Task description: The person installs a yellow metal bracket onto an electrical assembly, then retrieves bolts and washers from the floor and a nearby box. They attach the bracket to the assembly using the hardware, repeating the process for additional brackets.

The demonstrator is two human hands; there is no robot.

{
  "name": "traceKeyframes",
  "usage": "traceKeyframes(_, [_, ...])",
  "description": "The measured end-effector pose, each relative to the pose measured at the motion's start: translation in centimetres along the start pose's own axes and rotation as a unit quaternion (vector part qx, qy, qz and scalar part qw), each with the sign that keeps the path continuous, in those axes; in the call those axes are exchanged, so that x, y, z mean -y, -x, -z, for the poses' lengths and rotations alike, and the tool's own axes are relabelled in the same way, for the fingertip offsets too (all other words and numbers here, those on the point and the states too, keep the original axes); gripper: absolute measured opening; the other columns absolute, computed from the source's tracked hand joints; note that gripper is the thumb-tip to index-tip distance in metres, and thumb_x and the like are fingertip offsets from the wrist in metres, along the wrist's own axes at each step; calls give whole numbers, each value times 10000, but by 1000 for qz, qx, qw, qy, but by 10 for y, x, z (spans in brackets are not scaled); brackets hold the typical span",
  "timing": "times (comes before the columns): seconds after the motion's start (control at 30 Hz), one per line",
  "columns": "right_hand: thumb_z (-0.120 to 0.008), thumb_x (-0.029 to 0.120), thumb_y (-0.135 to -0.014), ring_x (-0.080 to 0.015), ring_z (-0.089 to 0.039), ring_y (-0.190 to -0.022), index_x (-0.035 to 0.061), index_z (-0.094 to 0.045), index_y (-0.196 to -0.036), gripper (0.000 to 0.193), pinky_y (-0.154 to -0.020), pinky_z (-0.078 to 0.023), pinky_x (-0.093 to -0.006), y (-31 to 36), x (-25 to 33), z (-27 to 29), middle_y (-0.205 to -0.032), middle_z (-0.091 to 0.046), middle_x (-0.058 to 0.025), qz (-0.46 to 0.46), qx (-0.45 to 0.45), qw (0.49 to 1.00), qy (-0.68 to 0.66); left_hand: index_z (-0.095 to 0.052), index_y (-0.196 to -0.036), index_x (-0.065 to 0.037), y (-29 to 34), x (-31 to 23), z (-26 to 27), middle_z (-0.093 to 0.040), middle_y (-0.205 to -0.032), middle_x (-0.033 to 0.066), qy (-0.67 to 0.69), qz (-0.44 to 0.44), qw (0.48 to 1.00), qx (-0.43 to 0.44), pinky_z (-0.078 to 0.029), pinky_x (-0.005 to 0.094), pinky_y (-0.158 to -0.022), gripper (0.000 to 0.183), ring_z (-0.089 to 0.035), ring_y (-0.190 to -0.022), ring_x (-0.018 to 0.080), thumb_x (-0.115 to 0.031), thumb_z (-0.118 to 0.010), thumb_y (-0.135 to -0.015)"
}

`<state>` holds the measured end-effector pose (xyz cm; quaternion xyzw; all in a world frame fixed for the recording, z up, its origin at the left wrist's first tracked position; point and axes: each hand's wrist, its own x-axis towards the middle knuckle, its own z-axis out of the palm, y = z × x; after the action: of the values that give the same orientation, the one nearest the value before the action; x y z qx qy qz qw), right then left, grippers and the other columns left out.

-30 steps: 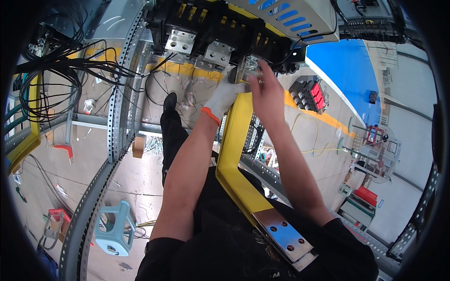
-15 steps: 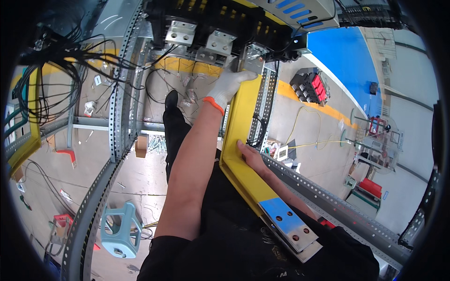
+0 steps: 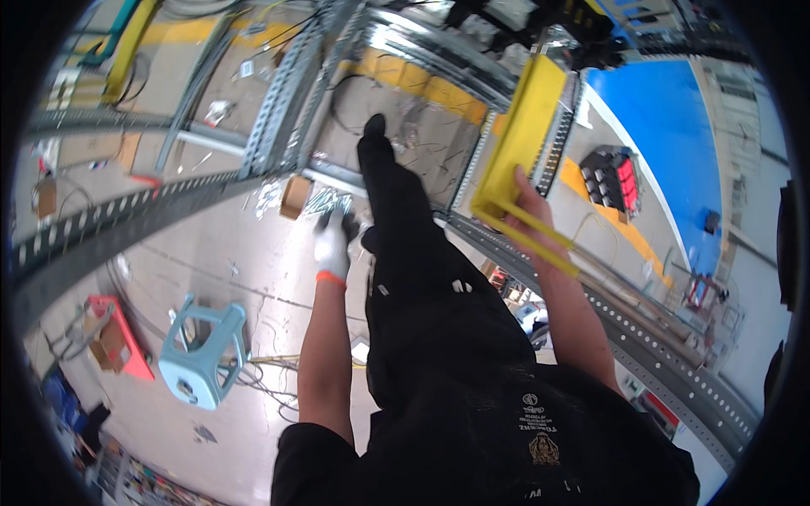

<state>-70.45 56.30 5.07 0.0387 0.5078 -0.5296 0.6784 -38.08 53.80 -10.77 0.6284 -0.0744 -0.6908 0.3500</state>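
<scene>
My right hand (image 3: 531,211) is bare and grips a bent yellow-sleeved busbar (image 3: 525,126) near its bend, with the thumb on the broad face and the other fingers partly hidden. The busbar's upper end reaches the black equipment (image 3: 582,25) at top right; blur hides how they meet. Low on the left, my left hand (image 3: 335,243), in a white glove with dark fingertips and an orange cuff, is stretched down over a pile of bolts (image 3: 327,201) on the floor. Its fingers look apart, and I see nothing held in them.
An open cardboard box (image 3: 295,196) stands beside the bolts. Perforated steel frame rails (image 3: 126,221) cross on the left, and another rail (image 3: 650,337) runs along the right. A light-blue stool (image 3: 202,354) and a red bin (image 3: 122,337) are at lower left. Black-and-red components (image 3: 611,181) lie at right.
My left hand has left the busbar's upper end and dropped to the bolts. My right hand stays near the bend. My view has shifted, and the busbar's lower arm now points further right.
</scene>
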Motion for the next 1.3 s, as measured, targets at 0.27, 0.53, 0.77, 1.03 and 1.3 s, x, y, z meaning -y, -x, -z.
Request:
traceKeyframes(0.27, [-556,409,-991,-295,-687,-987,83,-600,-1208,394,-800,-618,-457,21,-14,-16,-1120,-680,-113,23,-5,1000,4,-620,-926,20,176,115,305,-582,-680,63,-276,177,915,-235,-473,306,-475,269,-570,-537,162,-244,-651,-894])
traceKeyframes(0.53, [-515,402,-1008,-261,-673,-1026,72,-587,-1225,401,-908,-559,-398,41,-53,-5,-1179,-668,-95,94,-16,995,9,-662,-1068,38,187,78,364,-690,-798,98,-383,152,901,-139,-530,321,-621,379,-650,-628,178,-298,-648,-894])
traceKeyframes(0.77, [-526,333,-1011,-212,-644,-883,69,-609,-1036,278,-810,-527,-333,93,-194,26,-970,-667,-72,31,-75,991,104,-619,-1212,6,173,-18,364,-704,-1012,117,-340,-63,938,15,-541,297,-732,360,-674,-799,178,-245,-602,-954])
traceKeyframes(1.03, [-538,66,-924,-274,-612,-712,-25,-586,-972,114,-644,-549,-407,112,-430,70,-766,-570,-113,-35,-1,937,347,-611,-1301,-109,221,6,549,-623,-1289,185,-522,124,840,-80,-454,439,-1021,576,-582,-1210,362,-524,-510,-913])
traceKeyframes(1.3, [-627,160,-912,-285,-705,-620,-58,-612,-1003,237,-511,-581,-356,38,-426,-57,-794,-695,-186,-112,73,841,525,-615,-1286,-57,169,24,594,-551,-1384,185,-530,81,832,-141,-416,440,-1069,574,-524,-1278,370,-471,-511,-902])
